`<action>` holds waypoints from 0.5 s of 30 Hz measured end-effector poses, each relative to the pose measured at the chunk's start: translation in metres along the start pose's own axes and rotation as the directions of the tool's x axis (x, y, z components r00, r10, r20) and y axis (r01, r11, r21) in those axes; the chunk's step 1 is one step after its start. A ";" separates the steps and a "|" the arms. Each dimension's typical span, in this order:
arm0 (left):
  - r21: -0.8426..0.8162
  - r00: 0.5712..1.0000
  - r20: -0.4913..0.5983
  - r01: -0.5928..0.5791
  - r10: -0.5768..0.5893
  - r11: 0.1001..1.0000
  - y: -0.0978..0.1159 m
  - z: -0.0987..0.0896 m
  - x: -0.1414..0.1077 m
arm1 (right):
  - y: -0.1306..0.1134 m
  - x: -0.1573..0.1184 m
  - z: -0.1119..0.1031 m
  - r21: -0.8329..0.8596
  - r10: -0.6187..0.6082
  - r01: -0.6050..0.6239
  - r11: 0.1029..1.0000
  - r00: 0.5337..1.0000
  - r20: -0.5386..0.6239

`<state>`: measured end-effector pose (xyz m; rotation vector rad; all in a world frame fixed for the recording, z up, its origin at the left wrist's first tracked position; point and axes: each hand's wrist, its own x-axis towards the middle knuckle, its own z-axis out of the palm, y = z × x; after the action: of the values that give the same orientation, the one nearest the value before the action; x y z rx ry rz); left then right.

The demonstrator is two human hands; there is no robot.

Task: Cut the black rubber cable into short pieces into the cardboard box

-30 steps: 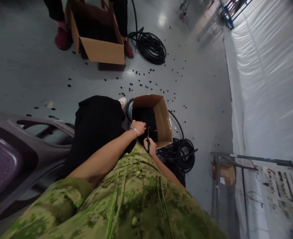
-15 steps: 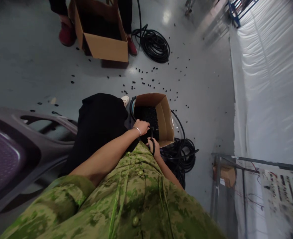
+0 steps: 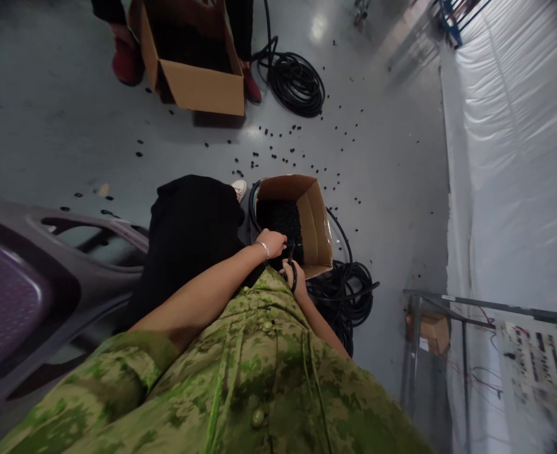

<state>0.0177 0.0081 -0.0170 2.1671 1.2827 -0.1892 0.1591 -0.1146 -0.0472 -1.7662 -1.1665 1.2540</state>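
Observation:
An open cardboard box (image 3: 315, 221) full of small black pieces stands close in front of my body. Over its near left part is my left hand (image 3: 272, 243), a bracelet at the wrist, fingers closed round a black hose (image 3: 253, 208) that comes down the box's left side; its end is hard to see. My right hand (image 3: 298, 280), at the box's near edge, is closed on black scissors (image 3: 293, 271) with a looped handle. The blades point toward my left fingertips, where details are dark and small.
Coiled black hose (image 3: 354, 293) lies right of the box. Farther off, a person's red shoes (image 3: 127, 62) flank another cardboard box (image 3: 207, 88), beside a second coil (image 3: 297, 85). Small black pieces dot the floor. A purple-grey chair (image 3: 8, 302) is at left, a metal frame (image 3: 415, 353) at right.
The scissors have tilted slightly and their blades look narrower between my hands. Both hands stay in nearly the same place; the whole view has shifted a little.

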 end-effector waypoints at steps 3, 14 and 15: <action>0.015 1.000 0.001 -0.002 0.002 1.000 0.002 -0.003 -0.002 | -0.002 -0.001 -0.001 -0.013 0.011 -0.011 1.000 1.000 0.001; -0.028 1.000 -0.001 -0.026 0.026 0.999 -0.002 0.004 0.003 | -0.006 -0.001 -0.002 -0.044 0.016 -0.016 0.999 1.000 0.000; -0.044 1.000 0.000 -0.026 0.026 0.999 -0.002 0.004 0.003 | -0.006 -0.001 -0.002 -0.042 0.014 -0.014 0.999 1.000 0.005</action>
<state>0.0180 0.0088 -0.0228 2.1448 1.2461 -0.1494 0.1592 -0.1138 -0.0408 -1.8055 -1.1933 1.2515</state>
